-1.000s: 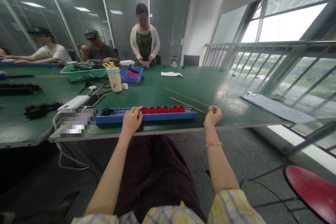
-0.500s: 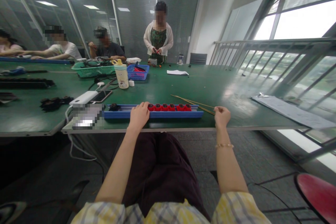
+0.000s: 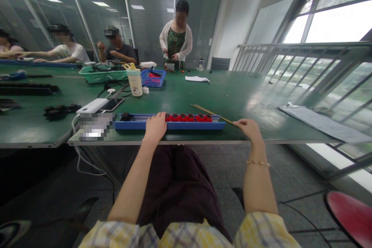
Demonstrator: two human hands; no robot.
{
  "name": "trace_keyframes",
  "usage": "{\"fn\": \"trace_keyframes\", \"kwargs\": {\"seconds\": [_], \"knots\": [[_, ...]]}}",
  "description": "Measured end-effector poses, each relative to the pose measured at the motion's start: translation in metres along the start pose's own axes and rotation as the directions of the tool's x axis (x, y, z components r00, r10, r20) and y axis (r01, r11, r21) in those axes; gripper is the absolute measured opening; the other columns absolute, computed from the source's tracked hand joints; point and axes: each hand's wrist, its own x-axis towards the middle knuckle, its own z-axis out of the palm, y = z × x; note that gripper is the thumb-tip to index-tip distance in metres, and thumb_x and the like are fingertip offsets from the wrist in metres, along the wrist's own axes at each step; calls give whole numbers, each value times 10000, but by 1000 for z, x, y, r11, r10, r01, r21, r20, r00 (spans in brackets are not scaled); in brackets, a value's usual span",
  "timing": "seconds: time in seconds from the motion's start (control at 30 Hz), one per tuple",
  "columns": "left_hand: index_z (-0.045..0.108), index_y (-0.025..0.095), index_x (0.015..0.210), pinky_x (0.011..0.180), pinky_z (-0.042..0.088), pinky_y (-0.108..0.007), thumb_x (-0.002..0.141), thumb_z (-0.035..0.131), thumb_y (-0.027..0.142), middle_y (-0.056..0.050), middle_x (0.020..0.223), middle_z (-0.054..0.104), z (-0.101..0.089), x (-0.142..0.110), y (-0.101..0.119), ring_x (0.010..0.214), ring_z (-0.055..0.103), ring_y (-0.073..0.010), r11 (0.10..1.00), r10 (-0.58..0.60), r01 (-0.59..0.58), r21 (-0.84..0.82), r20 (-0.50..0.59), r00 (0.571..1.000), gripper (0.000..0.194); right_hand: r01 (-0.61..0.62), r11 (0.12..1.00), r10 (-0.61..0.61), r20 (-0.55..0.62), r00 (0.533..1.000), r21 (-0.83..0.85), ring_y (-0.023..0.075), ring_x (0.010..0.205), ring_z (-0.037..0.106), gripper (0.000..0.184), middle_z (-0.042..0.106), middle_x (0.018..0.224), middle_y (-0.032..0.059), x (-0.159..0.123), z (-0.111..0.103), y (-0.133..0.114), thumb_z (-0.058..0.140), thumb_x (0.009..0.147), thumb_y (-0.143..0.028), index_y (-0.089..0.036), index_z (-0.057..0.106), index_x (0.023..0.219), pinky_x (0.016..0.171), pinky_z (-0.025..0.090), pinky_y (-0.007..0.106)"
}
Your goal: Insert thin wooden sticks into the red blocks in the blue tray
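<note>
A long blue channel (image 3: 193,125) lies along the front edge of the table. Several red blocks with dark tops (image 3: 183,117) stand in a row inside it, and one black part (image 3: 126,117) sits near its left end. My left hand (image 3: 156,127) is closed over the channel's middle, fingertips beside the leftmost visible red block; what lies under the palm is hidden. Just beyond the channel's right end, my right hand (image 3: 248,128) pinches the near end of thin brass-coloured rods (image 3: 222,118). Their far ends reach back behind the channel; how many are gripped I cannot tell.
Left of the channel are a blurred-out device (image 3: 95,127), a white power bank (image 3: 93,105) and a phone (image 3: 112,104). Farther back stand a bottle (image 3: 135,83), a green basket (image 3: 101,76) and a blue basket (image 3: 153,80). A clipboard (image 3: 322,124) lies right. Several people work across the table.
My right hand has turned and its fingers now point left along the rods. The rods, spread apart before, now lie close together. My left hand stays on the channel.
</note>
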Motion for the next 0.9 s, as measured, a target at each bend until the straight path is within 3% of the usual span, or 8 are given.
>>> {"fn": "trace_keyframes", "kwargs": {"seconds": [0.2, 0.37, 0.53, 0.7, 0.9], "knots": [[565, 165, 1198, 834, 467, -412, 903, 401, 167, -149, 1104, 678, 8, -1, 1, 974, 649, -287, 1000, 4, -5, -24, -53, 999, 338, 75, 996, -74, 9, 997, -54, 186, 581, 574, 363, 637, 570, 44, 0, -2, -11, 593, 786, -524, -213, 711, 640, 592, 380, 304], [549, 169, 1253, 867, 434, -424, 920, 404, 202, -138, 1121, 674, 22, -4, -4, 1009, 623, -299, 1000, 23, -26, -17, -156, 988, 365, 62, 990, -58, 36, 998, -129, 173, 553, 550, 289, 630, 564, 30, 0, -9, -14, 574, 792, -427, -224, 694, 626, 565, 346, 296], [544, 185, 1293, 892, 431, -404, 950, 361, 240, -114, 1192, 661, 36, -4, -16, 1064, 600, -276, 988, 86, -112, -105, -222, 971, 392, 63, 993, -53, 101, 994, -103, 156, 514, 524, 286, 590, 508, 14, -4, -20, -16, 565, 801, -411, -220, 671, 617, 555, 349, 284], [546, 195, 1298, 918, 427, -384, 957, 353, 252, -102, 1201, 658, 44, -3, -21, 1088, 603, -257, 978, 73, -120, -168, -259, 963, 396, 61, 996, -51, 163, 985, -59, 149, 510, 520, 283, 570, 492, -1, -7, -24, -18, 557, 798, -409, -219, 647, 608, 568, 358, 278], [538, 197, 1312, 923, 427, -372, 967, 348, 266, -100, 1235, 644, 46, -4, -22, 1102, 609, -241, 973, 71, -126, -196, -265, 962, 400, 45, 998, -37, 150, 988, -51, 150, 502, 507, 286, 559, 488, -3, -6, -26, -8, 544, 787, -418, -218, 641, 607, 559, 342, 286]]}}
